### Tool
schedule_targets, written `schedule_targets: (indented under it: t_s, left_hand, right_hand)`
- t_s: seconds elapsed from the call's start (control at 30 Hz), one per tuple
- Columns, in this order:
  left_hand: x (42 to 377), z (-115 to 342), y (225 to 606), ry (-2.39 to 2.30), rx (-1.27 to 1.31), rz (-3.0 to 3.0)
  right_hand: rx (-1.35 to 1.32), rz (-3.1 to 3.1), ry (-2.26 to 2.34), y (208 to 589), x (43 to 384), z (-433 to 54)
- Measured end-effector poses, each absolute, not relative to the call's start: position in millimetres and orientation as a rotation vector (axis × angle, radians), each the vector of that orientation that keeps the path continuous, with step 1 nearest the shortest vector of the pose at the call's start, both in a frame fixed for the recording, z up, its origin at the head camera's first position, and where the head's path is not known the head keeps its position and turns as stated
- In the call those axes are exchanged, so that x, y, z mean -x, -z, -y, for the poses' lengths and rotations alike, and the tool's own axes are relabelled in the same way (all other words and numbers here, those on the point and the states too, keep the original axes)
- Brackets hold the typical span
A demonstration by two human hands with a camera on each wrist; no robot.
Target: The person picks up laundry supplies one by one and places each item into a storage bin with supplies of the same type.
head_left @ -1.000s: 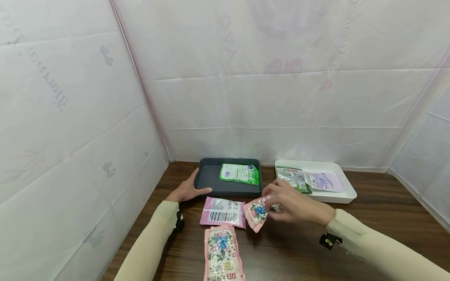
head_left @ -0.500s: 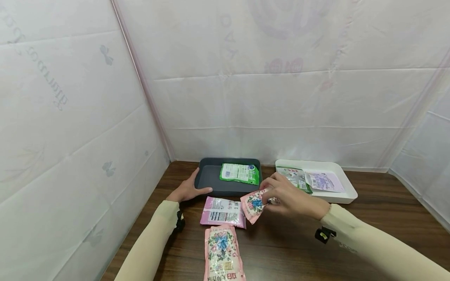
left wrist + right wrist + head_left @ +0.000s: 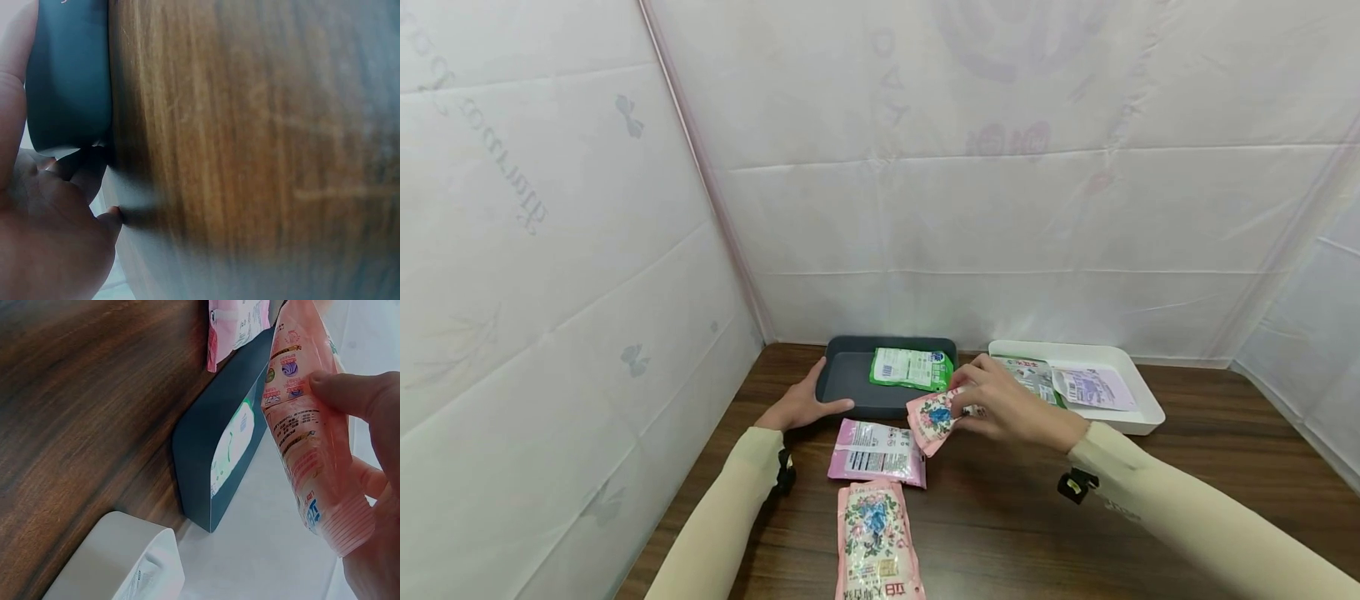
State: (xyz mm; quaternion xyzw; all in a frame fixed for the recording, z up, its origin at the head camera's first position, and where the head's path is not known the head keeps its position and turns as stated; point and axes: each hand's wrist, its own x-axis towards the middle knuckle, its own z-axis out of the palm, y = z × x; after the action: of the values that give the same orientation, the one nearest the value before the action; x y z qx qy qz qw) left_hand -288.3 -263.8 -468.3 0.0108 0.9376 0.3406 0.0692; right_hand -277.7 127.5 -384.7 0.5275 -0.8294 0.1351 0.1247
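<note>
My right hand [image 3: 1003,404] pinches a pink floral pouch [image 3: 931,422] between thumb and fingers, holding it tilted over the front right corner of the dark grey tray [image 3: 844,385]. Printed text covers the pouch's back [image 3: 294,434] in the right wrist view, where the thumb presses on it. At the tray's front left corner rests my left hand [image 3: 800,407], thumb stretched along the front wall and fingers along the left side. A green and white packet [image 3: 910,369] lies inside the tray at its right end.
A pink and white packet [image 3: 878,452] lies just in front of the dark tray. Nearer still is another pink floral pouch [image 3: 874,533]. At the right, a white tray [image 3: 1150,408] holds a green-silver packet [image 3: 1033,379] and a lilac one [image 3: 1093,389]. Plastic sheeting [image 3: 925,217] walls the table.
My right hand has carried the pink floral pouch leftward and away from me, up to the dark tray's front right corner. The left hand keeps its place at the tray.
</note>
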Motion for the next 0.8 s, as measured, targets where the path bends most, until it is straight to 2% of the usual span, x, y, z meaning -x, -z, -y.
schedule_targets:
  t_s: [0.8]
  left_hand:
    - [290.3, 263.8, 468.7, -1.000, -0.008, -2.825]
  right_hand:
    - [-1.489, 2.341, -0.387, 383.5, 306.4, -99.7]
